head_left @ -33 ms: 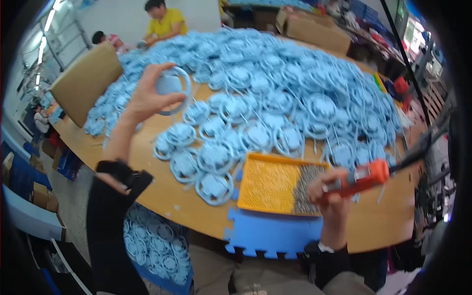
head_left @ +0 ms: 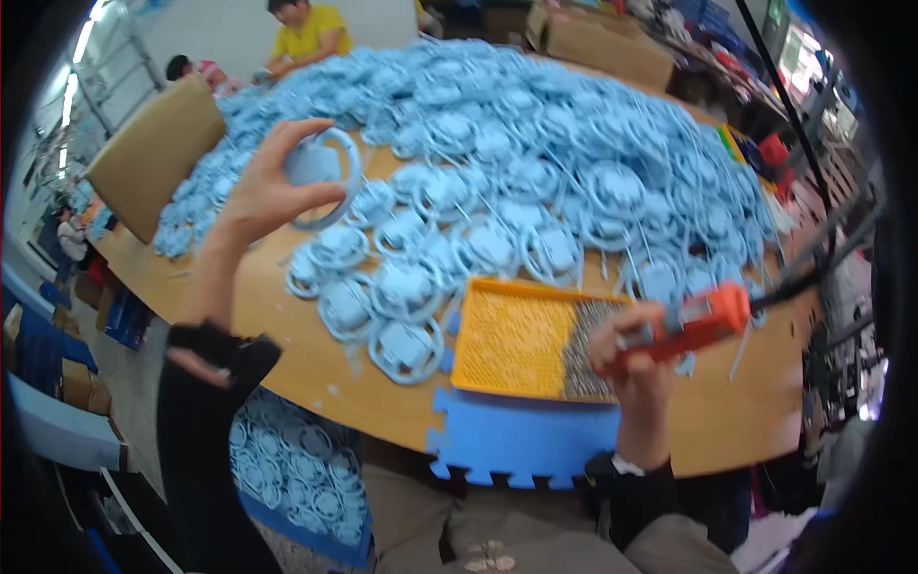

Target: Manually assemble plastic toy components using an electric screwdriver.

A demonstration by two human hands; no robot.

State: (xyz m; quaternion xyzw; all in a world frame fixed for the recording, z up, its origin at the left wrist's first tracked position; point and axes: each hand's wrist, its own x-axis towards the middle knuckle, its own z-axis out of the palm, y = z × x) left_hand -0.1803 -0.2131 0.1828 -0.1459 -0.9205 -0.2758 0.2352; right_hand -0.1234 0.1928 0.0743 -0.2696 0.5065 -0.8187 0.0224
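Raised above the left part of the table, my left hand (head_left: pixel 256 196) grips a light blue round plastic part (head_left: pixel 316 165), a ring with a flat plate inside, between thumb and fingers. My right hand (head_left: pixel 636 368) is closed around a red power screwdriver (head_left: pixel 706 320) with a dark cable behind it. It is over the right end of a yellow tray (head_left: pixel 526 393), where small grey metal pieces like screws (head_left: pixel 585 349) are heaped. The tool's tip is hidden by my fingers. Several more blue round parts (head_left: pixel 406 349) lie between my hands.
A big pile of blue parts (head_left: pixel 574 143) covers the far table (head_left: pixel 736 421). Under the tray lies a blue foam mat (head_left: pixel 516 435). A blue crate (head_left: pixel 287 536) of parts stands below the front edge. Cardboard (head_left: pixel 153 158) stands left; a person in yellow (head_left: pixel 320 33) sits beyond.
The whole view has shifted slightly, so the table and pile appear a little higher and further left. Both hands keep their holds.
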